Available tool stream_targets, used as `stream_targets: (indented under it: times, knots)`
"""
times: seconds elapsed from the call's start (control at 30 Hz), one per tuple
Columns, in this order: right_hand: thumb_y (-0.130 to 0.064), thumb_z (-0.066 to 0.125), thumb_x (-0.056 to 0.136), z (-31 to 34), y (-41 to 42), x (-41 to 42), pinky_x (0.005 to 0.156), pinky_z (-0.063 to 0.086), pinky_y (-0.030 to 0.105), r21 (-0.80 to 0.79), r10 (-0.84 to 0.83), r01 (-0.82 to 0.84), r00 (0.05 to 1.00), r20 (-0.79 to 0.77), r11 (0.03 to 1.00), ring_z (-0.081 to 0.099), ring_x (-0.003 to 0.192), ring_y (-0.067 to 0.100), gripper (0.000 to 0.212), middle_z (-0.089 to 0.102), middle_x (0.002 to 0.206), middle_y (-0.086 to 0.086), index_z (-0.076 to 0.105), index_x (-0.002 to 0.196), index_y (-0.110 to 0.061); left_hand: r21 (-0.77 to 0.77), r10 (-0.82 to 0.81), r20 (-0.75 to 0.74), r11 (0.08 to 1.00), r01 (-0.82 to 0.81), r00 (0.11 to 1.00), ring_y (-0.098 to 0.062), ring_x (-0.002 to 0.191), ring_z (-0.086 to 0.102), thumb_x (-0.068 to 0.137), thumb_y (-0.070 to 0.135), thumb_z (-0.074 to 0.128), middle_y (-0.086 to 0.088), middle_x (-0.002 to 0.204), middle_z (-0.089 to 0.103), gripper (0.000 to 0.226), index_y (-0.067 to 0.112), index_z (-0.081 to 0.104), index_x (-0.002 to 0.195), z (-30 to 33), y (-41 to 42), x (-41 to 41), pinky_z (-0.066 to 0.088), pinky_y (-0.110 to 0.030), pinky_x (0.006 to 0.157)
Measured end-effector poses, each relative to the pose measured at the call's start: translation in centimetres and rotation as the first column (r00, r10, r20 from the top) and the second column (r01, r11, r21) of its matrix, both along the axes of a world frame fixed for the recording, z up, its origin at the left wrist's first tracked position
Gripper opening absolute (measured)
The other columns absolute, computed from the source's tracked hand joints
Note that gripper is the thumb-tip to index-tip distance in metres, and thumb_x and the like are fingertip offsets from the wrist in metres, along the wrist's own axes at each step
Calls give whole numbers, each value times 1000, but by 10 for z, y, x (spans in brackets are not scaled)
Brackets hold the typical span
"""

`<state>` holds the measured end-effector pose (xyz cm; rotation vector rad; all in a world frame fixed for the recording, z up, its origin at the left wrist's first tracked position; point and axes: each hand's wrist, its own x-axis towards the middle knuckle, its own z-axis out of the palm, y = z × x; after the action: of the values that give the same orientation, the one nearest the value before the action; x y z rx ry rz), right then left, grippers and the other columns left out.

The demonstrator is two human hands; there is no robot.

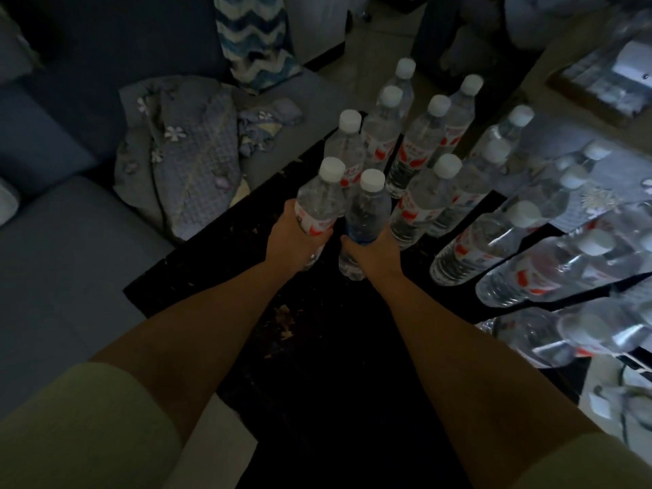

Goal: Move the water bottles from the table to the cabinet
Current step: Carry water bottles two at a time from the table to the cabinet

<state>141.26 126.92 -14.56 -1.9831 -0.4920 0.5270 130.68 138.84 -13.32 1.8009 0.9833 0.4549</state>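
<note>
**Two bottles in hand at the table**

The left hand [296,238] grips a red-labelled water bottle [319,202]; the right hand [374,250] holds a blue-labelled bottle [367,213] mid-body. Others stand crowded on the dark table [211,262]. Full, smooth plastic (likely slippery) probably handles best round the label.

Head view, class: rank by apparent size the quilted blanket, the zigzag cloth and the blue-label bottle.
1. quilted blanket
2. zigzag cloth
3. blue-label bottle, held nearest the camera, so its rank is least sure.
</note>
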Motion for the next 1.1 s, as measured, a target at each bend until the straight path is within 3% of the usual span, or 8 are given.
stream_targets:
  times: [0.27, 0.43, 0.6, 0.93, 1.1]
  knots:
    - [-27, 76, 83, 1, -59, -26, 95, 37, 26, -90, -32, 29, 999, -31, 996, 48, 129, 28, 76, 47, 145, 7, 35, 146, -15, -200, -78, 24, 976, 81, 997, -26, 123, 51, 78, 27, 79, -7, 138, 49, 76, 15, 35, 139, 22, -53, -32, 45, -34, 96]
    - [-26, 76, 82, -1, -104, -42, 76, 42, 20, -90, -41, 30, 992, -118, 995, 58, 101, 16, 67, 55, 126, 2, 41, 139, -15, -234, -95, -5, 968, 92, 995, -29, 118, 54, 77, 23, 80, -10, 132, 53, 70, 11, 40, 134, 25, -89, -53, 43, -32, 88]
    - [-33, 78, 79, 3, -139, -59, 84, 41, 30, -118, -98, 84, 987, -124, 990, 56, 112, 23, 71, 54, 132, 5, 39, 138, -17, -230, -187, -16, 957, 179, 982, -28, 118, 54, 76, 26, 81, -9, 132, 53, 71, 14, 40, 133, 27, -116, -62, 45, -36, 94]
    - [-29, 81, 73, 24, -213, -117, 82, 41, 26, -77, -431, 427, 901, -48, 901, 57, 100, 14, 65, 61, 110, -4, 50, 129, -21, -252, -458, -51, 866, 432, 887, -26, 117, 54, 74, 27, 81, -5, 130, 52, 73, 18, 39, 133, 43, -150, -63, 41, -32, 87]
    - [-27, 80, 73, 49, -252, -156, 87, 48, 32, -77, -623, 621, 782, 0, 780, 62, 103, 24, 63, 65, 113, 4, 50, 127, -17, -118, -585, -58, 809, 576, 809, -16, 95, 58, 69, 33, 84, 3, 112, 59, 65, 21, 46, 120, 52, -183, -65, 43, -28, 79]
